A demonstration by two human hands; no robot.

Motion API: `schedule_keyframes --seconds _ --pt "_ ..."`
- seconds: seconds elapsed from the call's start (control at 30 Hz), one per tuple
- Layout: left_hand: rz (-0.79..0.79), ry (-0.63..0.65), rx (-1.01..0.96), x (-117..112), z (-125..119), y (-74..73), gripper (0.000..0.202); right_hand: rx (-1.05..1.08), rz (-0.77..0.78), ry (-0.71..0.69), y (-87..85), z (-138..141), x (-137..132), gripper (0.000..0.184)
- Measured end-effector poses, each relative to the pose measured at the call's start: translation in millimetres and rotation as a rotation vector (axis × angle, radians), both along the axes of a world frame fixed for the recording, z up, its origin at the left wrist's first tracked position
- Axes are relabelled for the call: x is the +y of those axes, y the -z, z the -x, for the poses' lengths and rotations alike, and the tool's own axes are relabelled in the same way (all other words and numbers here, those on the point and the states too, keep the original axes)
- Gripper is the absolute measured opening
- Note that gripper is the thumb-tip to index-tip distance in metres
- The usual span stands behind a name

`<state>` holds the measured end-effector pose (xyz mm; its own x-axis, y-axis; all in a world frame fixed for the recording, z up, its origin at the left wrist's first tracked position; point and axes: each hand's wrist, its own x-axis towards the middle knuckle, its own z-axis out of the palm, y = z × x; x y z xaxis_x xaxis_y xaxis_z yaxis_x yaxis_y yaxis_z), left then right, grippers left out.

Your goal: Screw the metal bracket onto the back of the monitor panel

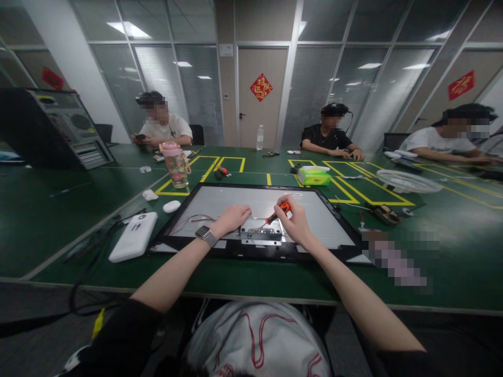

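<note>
My right hand is closed around the handle of an orange and black screwdriver. Its thin shaft slants down and left to a metal bracket near the front edge of a flat display panel. My left hand, with a watch on the wrist, lies on the panel at the bracket's upper left, fingers stretched to the right. Whether its fingertips press on the bracket is hard to see. The panel lies flat, a silvery back inside a black frame. Thin wires run across its left part.
Left of the panel lie a white power-bank-like block and black cables; a pink-lidded bottle stands behind. A green tissue pack, a white round grille and a computer case share the table. Three people sit opposite.
</note>
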<state>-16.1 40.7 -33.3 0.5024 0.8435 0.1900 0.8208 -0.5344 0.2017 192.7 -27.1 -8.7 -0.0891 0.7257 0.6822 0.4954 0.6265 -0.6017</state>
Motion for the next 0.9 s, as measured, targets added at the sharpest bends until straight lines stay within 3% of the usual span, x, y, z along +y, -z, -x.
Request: schedule_keyframes --seconds 0.17,0.43,0.7,0.9 --pt "0.001 0.005 -0.007 1.2 1.1 1.5 0.041 0.017 0.005 -0.021 0.6 -1.2 2.9 0.002" --pt "0.013 0.005 -0.026 -0.9 -0.1 -0.8 0.04 0.002 -0.023 -0.012 1.0 -0.7 1.0 0.005" --pt "0.021 0.006 -0.027 -2.4 0.0 -3.0 0.04 -0.015 0.006 0.058 -0.8 1.4 0.2 0.024" --pt "0.02 0.007 -0.021 -1.6 -0.1 -2.3 0.04 -0.025 0.017 0.066 -1.1 0.0 0.6 0.026"
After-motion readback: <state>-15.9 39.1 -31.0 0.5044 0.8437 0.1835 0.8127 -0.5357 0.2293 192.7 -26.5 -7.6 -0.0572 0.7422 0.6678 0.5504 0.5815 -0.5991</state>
